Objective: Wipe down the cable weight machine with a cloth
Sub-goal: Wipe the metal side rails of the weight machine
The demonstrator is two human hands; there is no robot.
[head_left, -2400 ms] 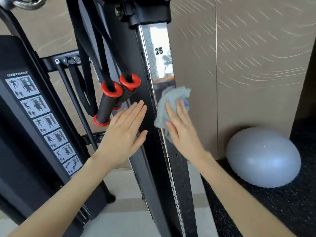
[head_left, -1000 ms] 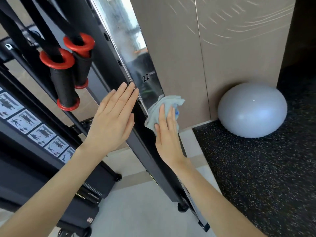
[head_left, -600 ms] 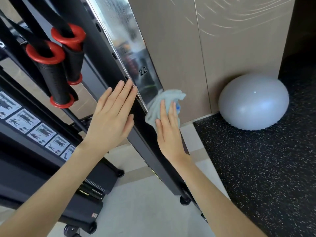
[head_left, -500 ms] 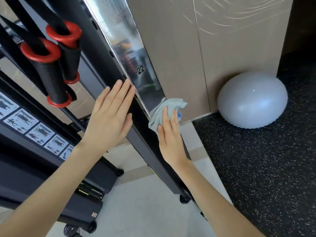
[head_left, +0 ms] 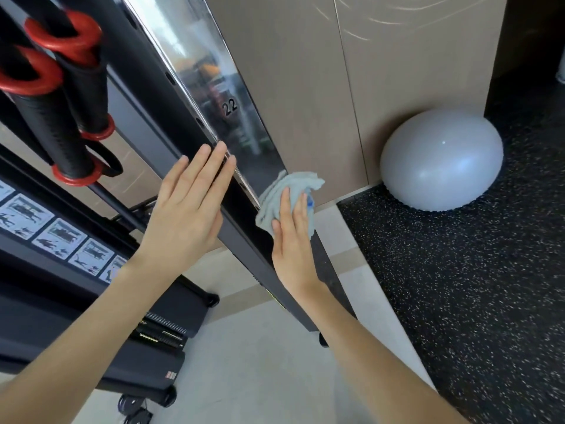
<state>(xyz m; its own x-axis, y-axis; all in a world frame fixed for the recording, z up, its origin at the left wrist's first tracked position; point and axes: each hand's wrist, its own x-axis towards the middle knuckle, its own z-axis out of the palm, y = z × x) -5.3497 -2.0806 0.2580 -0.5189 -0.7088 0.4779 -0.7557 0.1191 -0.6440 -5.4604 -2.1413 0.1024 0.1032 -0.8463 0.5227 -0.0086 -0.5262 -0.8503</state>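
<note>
Our right hand (head_left: pixel 293 240), fingers straight, presses the crumpled grey-blue cloth (head_left: pixel 276 200) against the machine's mirrored chrome rail (head_left: pixel 214 71), below its "22". Our left hand (head_left: pixel 186 209) rests flat, fingers extended, on the black steel upright (head_left: pixel 146 75).

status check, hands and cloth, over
Left hand flat on black upright. Right hand pressing grey cloth at chrome panel lower end. Nothing in the cloth's way.

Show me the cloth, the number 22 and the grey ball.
cloth (head_left: pixel 298 180): head view, its bunched upper part.
number 22 (head_left: pixel 230 107): head view, the printed digits.
grey ball (head_left: pixel 440 160): head view, middle of its dome.
</note>
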